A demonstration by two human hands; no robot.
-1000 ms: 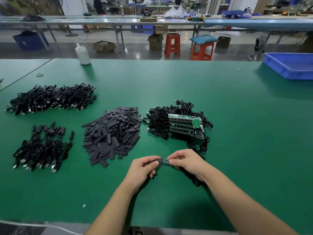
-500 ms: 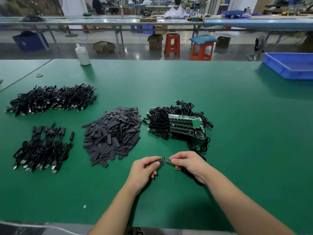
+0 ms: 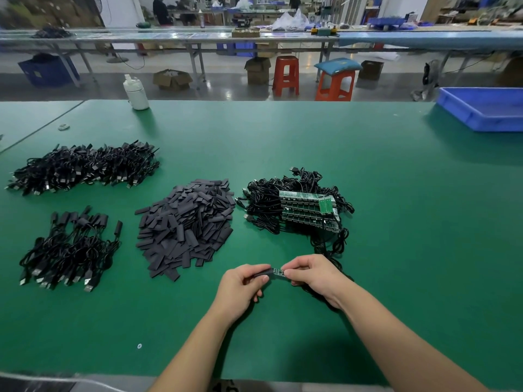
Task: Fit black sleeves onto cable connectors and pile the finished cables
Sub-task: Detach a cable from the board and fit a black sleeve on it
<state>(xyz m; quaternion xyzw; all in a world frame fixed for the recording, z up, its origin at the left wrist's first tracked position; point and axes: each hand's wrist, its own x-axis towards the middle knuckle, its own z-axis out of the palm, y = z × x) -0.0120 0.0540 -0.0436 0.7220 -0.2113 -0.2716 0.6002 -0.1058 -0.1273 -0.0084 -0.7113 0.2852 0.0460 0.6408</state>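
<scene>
A green table (image 3: 368, 193) carries 4 heaps. 2 piles of black cables lie at the left: a long far one (image 3: 85, 166) and a nearer one (image 3: 70, 250). 1 heap of loose black sleeves (image 3: 186, 224) sits in the middle, and 1 tangle of cables with green boards (image 3: 300, 210) to its right. 1 blue tray (image 3: 486, 108) and 1 white bottle (image 3: 136, 93) stand at the far edge. In front, the left hand (image 3: 240, 287) pinches 1 black sleeve (image 3: 261, 273), and the right hand (image 3: 314, 275) pinches 1 small green connector board (image 3: 278, 272), its cable trailing under the wrist; sleeve and board meet between the fingertips.
</scene>
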